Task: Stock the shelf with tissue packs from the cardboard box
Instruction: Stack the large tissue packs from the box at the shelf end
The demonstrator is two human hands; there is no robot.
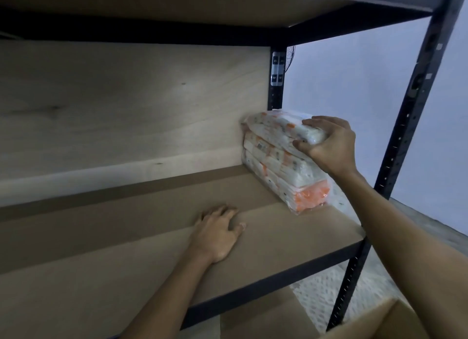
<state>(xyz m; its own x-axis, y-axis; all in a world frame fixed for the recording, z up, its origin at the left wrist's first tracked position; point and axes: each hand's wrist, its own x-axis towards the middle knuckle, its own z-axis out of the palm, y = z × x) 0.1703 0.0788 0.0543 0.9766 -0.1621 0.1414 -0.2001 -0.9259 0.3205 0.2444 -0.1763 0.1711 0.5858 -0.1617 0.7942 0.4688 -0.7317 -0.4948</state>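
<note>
Setting: A view from the person's head, looking forward and down into a dark metal shelving unit in dim light.
Shelf: A brown board shelf (157, 237) with a dark metal front edge runs from lower left to the right; a pale wooden back panel (114, 111) stands behind it.
Tissue packs: A stack of tissue packs (283, 166), white with orange patches and wrapped in clear plastic, sits at the far right end of the shelf, touching the back panel at the corner.
Top pack: The top tissue pack (286, 126) lies on the stack, its near end tilted slightly up.
Right hand: The right hand (329, 146) reaches in from the right and clasps the near end of the top tissue pack, fingers curled over its top and thumb pressed under its front edge.
Left hand: The left hand (217, 232) lies palm down and flat on the bare shelf, fingers spread, holding nothing, well apart from the stack.
Uprights: A black perforated post (405, 136) stands at the front right corner; another post (277, 80) stands at the back right, just behind the stack.
Cardboard box: An open corner of the cardboard box (390, 321) shows at the bottom right, below the shelf.
Below the shelf: A white patterned wrapping (319, 295), likely more tissue packs, is visible beneath the shelf, near the box.
</note>
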